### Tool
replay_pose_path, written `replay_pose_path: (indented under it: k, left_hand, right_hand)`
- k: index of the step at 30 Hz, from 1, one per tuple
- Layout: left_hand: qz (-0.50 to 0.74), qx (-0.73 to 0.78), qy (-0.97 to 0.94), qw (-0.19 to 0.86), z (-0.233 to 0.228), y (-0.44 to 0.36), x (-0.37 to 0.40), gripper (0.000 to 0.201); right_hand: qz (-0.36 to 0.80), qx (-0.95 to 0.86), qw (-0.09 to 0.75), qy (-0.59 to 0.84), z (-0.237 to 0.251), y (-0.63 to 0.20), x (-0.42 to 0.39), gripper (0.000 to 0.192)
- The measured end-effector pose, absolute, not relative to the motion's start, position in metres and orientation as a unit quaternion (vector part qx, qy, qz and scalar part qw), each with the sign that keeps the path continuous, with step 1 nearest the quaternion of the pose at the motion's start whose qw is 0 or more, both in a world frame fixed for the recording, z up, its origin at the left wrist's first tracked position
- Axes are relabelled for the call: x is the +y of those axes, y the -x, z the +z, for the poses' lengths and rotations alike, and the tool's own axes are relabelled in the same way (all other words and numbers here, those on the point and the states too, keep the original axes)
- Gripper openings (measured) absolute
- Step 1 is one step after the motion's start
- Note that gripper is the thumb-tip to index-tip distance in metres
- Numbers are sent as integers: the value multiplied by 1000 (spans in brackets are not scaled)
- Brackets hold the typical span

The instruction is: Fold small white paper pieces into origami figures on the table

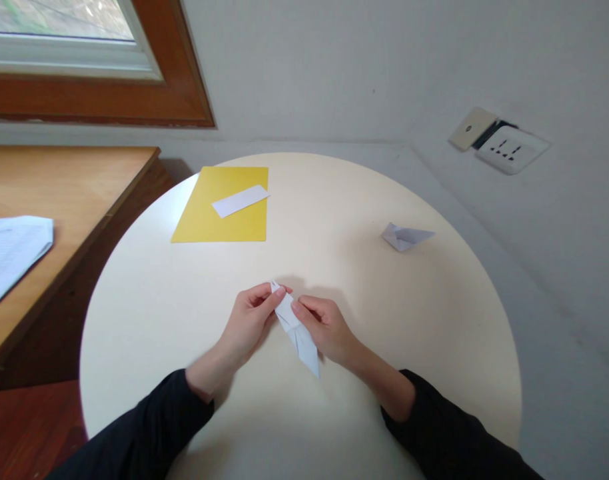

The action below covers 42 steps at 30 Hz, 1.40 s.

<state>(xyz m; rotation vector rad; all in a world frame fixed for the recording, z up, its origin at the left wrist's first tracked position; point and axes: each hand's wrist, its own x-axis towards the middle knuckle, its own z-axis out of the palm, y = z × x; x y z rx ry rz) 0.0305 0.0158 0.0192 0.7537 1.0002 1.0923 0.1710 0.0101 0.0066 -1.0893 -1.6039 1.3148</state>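
Note:
Between my two hands is a folded white paper, long and narrow with pointed ends and crease lines across it. My left hand pinches its upper end between thumb and fingers. Closed on its right edge, near the middle, is my right hand, thumb on top. The lower tip of the paper points toward me, free of both hands. Parts of the fingers under the paper are hidden.
The round white table bears a yellow sheet with a white paper strip on it. A folded paper piece lies at the right. Left stands a wooden desk with papers. A wall socket is at right.

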Motion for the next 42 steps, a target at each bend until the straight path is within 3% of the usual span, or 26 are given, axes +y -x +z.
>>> replay_pose_path:
  k: [12,21,42]
  left_hand:
    - [497,478,-432,582,17,-19,23,25]
    - [480,528,-514,476,20,-15,23,18]
    - [472,528,-477,521,21,-15,21,24]
  right_hand:
    - [495,-603,403,478,1,-172,13,36]
    - [566,-585,374,444,5,-173,12,30]
    - [543,-593,365,470,6,-174,13,32]
